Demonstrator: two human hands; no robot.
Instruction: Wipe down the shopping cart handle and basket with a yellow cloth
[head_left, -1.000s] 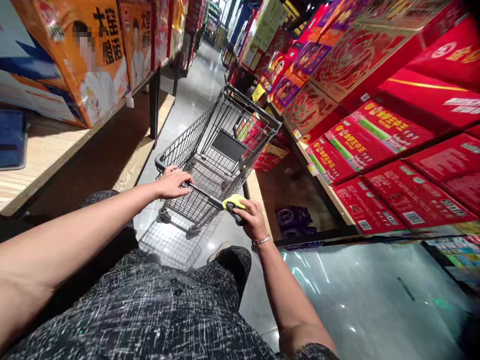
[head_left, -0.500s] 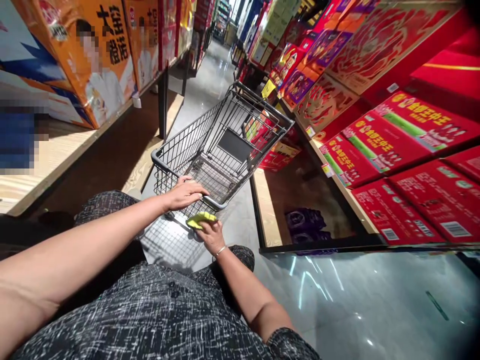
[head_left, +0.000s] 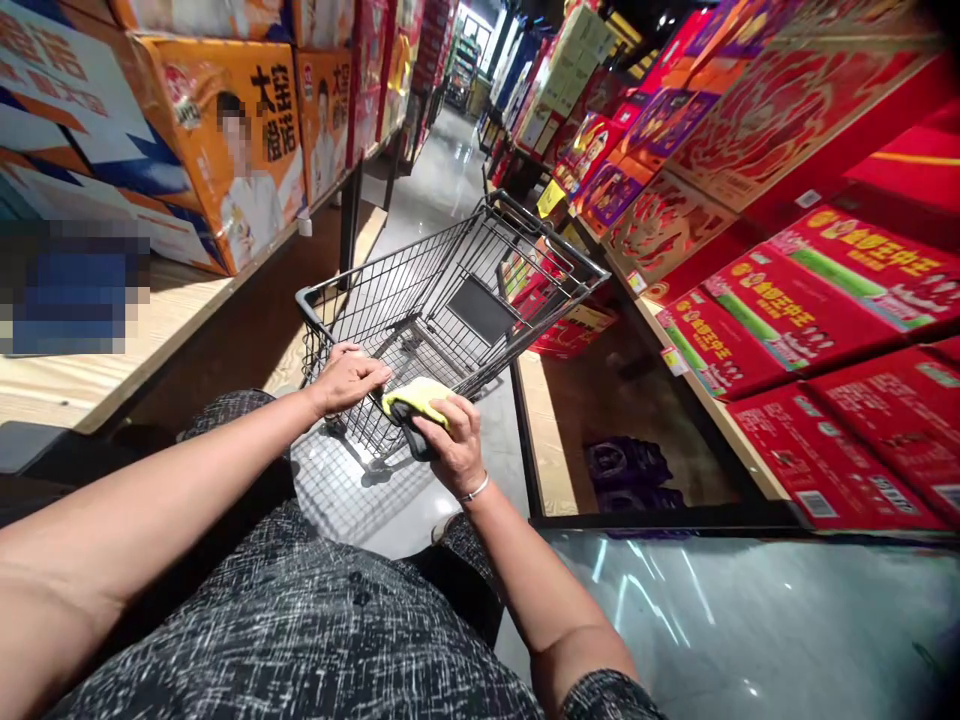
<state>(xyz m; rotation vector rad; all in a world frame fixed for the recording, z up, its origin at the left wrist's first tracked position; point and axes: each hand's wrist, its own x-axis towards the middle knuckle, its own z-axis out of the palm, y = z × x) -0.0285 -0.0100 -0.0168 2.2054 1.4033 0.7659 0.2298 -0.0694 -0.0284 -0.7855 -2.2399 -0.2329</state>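
Yellow-and-dark cloth (head_left: 420,398) lies at the cart's (head_left: 481,309) near handle (head_left: 313,318), its left end uncovered, clamped in your right hand's (head_left: 459,455) fingers. Your left hand (head_left: 346,382) touches the handle, grip unclear. Red boxes (head_left: 765,300) stand right.

Bunched yellow-dark cloth (head_left: 415,397) at near end of upright wire cart (head_left: 482,309)
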